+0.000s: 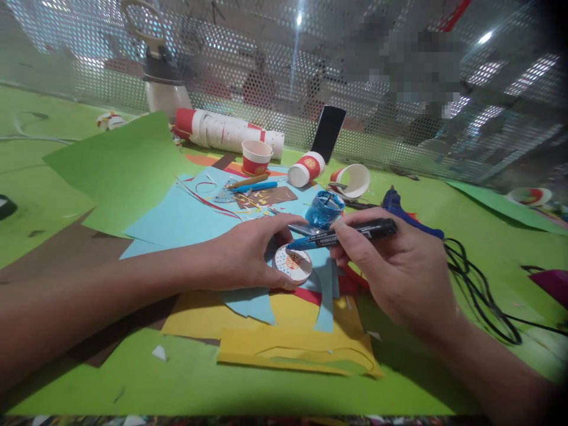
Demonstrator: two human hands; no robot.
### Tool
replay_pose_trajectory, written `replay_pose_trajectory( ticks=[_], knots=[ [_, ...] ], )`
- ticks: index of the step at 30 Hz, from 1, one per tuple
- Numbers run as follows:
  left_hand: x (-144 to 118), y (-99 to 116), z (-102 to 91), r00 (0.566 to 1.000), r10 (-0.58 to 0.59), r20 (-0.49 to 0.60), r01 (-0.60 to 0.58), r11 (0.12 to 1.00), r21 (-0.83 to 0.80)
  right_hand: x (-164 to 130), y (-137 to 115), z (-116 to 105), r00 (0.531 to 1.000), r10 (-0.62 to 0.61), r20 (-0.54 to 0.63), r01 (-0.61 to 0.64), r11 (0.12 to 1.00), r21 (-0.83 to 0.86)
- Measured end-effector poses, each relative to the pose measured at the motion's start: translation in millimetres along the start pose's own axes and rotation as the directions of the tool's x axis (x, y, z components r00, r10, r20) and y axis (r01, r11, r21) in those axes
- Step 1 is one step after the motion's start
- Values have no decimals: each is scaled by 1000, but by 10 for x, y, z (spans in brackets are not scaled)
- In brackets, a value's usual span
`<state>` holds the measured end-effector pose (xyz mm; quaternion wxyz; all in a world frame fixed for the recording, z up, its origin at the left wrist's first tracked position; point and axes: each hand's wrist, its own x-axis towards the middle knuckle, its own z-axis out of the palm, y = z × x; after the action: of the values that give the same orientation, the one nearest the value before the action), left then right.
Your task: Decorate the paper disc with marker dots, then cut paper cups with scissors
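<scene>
My left hand (pixel 248 254) curls thumb and fingers around the rim of a small white round piece (pixel 302 264). Blue dots and an orange patch are drawn on its face; whether it is a flat disc or a cup's base I cannot tell. In my right hand (pixel 399 266) lies a black marker (pixel 361 232), gripped between thumb and fingers. Its blue tip points left, at the upper edge of the round piece; contact is unclear. Just behind the marker stands an open jar smeared with blue paint (pixel 325 208). Blue paper (pixel 164 207) and yellow paper (pixel 248 343) lie under and around my hands.
Behind are a red and white paper cup (pixel 256 157), two tipped cups, a stack of cups (pixel 226 131), a leaning phone (pixel 328 131) and a bottle (pixel 164 89). A blue glue gun (pixel 408 214) with a black cord (pixel 477 290) lies right. A perforated screen (pixel 266 59) borders the table.
</scene>
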<state>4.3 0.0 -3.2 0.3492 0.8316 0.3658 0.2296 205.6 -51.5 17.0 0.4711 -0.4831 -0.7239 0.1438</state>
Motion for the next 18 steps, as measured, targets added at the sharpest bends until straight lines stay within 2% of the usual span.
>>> replay_pose_trajectory(
  ticks=[18],
  knots=[
    [4, 20, 4, 999, -32, 11, 32, 999, -10, -9, 10, 3, 1000, 0, 23, 0, 1000, 1]
  ],
)
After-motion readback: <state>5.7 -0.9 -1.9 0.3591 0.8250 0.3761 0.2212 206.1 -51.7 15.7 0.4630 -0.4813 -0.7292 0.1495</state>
